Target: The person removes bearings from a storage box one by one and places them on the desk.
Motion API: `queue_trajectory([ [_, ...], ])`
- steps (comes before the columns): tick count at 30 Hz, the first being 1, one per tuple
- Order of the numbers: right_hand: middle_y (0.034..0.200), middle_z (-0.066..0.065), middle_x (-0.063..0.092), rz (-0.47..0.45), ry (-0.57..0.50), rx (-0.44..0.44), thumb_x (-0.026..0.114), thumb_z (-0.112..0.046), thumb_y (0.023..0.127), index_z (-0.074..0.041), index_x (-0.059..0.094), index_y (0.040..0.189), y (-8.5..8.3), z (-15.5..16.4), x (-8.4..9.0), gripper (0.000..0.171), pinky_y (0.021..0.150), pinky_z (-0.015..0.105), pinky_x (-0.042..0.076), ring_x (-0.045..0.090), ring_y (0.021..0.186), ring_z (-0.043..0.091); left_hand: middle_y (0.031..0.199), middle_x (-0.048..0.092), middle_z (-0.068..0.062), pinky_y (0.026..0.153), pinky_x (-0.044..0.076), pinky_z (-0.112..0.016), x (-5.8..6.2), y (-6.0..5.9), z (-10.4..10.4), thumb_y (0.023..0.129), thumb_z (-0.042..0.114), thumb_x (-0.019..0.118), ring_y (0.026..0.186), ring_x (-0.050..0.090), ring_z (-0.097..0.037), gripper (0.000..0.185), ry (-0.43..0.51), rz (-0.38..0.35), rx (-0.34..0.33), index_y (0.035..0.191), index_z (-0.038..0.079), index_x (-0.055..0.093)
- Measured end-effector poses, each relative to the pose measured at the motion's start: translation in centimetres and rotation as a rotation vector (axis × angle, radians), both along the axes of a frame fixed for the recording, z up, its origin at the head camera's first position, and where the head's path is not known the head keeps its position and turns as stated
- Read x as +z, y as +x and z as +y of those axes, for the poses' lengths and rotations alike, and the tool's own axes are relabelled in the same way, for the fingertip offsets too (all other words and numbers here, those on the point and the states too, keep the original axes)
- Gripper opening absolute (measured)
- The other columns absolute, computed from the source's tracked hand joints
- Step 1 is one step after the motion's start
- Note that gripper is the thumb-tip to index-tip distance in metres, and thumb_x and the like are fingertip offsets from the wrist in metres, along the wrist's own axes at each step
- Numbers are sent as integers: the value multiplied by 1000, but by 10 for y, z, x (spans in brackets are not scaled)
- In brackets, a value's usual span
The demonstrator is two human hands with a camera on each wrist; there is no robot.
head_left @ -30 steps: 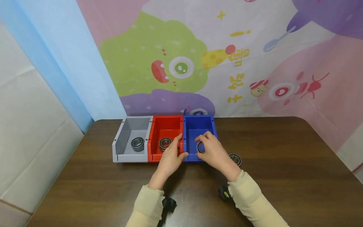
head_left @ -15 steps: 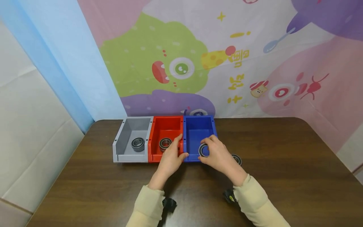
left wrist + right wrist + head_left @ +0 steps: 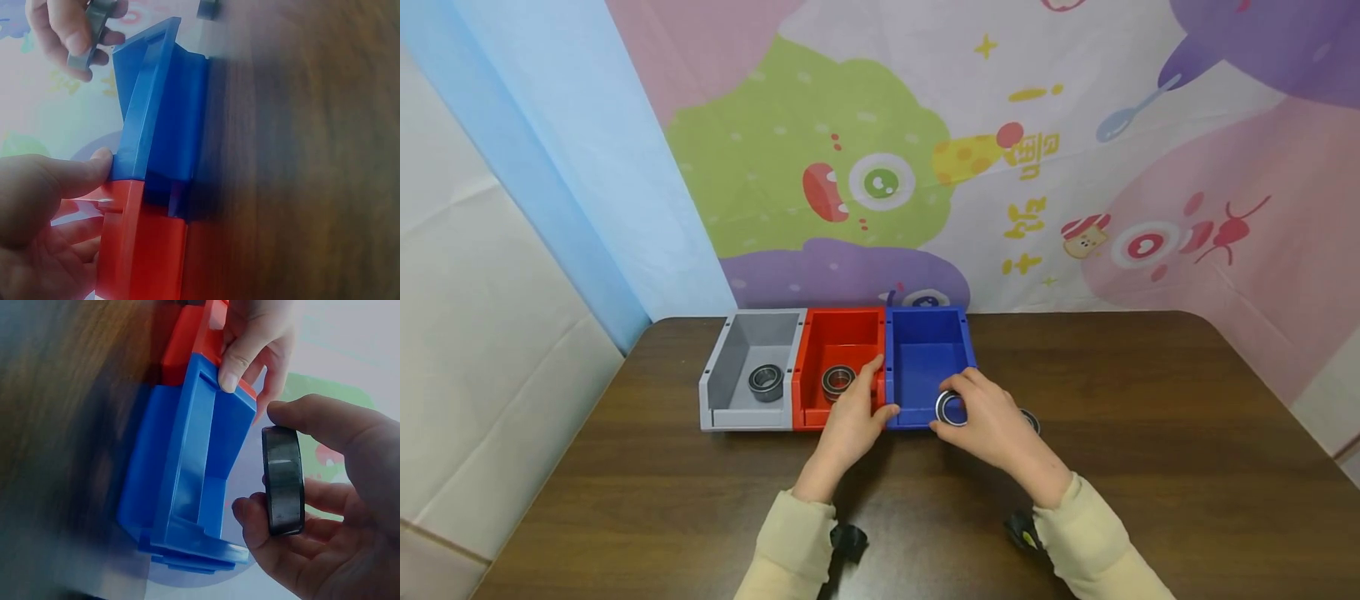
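My right hand (image 3: 988, 421) pinches a ball bearing (image 3: 284, 481) between thumb and fingers, above the front of the blue bin (image 3: 921, 367). The bearing stands on edge in the right wrist view, its dark outer ring facing the camera. My left hand (image 3: 850, 421) holds the joined bins where red meets blue: its thumb lies at the blue front lip, its fingers inside the red bin (image 3: 842, 325). Another bearing (image 3: 833, 382) lies in the red bin, partly behind the left hand. A grey bin (image 3: 737, 417) on the left contains a bearing (image 3: 766, 392).
One more bearing (image 3: 1033, 422) lies on the brown wooden table (image 3: 1150, 450) to the right of the blue bin, partly hidden by the right hand. A cartoon-printed cloth (image 3: 880, 108) hangs behind the table's far edge.
My right hand has drawn back toward the front right with the bearing, from inside the blue bin to over its front edge. The left hand keeps its place.
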State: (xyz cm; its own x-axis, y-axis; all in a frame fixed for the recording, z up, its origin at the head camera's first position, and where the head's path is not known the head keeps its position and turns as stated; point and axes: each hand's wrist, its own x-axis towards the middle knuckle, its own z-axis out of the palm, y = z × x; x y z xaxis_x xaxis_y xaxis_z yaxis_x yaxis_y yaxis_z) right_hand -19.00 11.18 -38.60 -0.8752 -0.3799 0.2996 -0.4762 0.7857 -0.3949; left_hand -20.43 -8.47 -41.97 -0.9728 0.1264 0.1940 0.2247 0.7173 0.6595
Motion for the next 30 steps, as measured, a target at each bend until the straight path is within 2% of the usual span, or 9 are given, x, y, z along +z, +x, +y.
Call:
queue_trajectory([
  [17, 88, 1, 55, -3, 74, -8, 77, -35, 66, -11, 62, 96, 14, 10, -5, 41, 63, 33, 47, 56, 72, 14, 134, 47, -14, 95, 41, -46, 1, 0, -1, 79, 19, 69, 117, 51, -30, 72, 13, 5, -14, 140, 11, 32],
  [30, 84, -1, 51, -60, 83, 1, 79, -36, 62, -13, 59, 93, 23, 10, -18, 43, 63, 30, 47, 53, 71, 12, 135, 46, -13, 95, 41, -46, 0, 1, -2, 79, 20, 69, 117, 50, -30, 72, 23, 7, -17, 140, 11, 31],
])
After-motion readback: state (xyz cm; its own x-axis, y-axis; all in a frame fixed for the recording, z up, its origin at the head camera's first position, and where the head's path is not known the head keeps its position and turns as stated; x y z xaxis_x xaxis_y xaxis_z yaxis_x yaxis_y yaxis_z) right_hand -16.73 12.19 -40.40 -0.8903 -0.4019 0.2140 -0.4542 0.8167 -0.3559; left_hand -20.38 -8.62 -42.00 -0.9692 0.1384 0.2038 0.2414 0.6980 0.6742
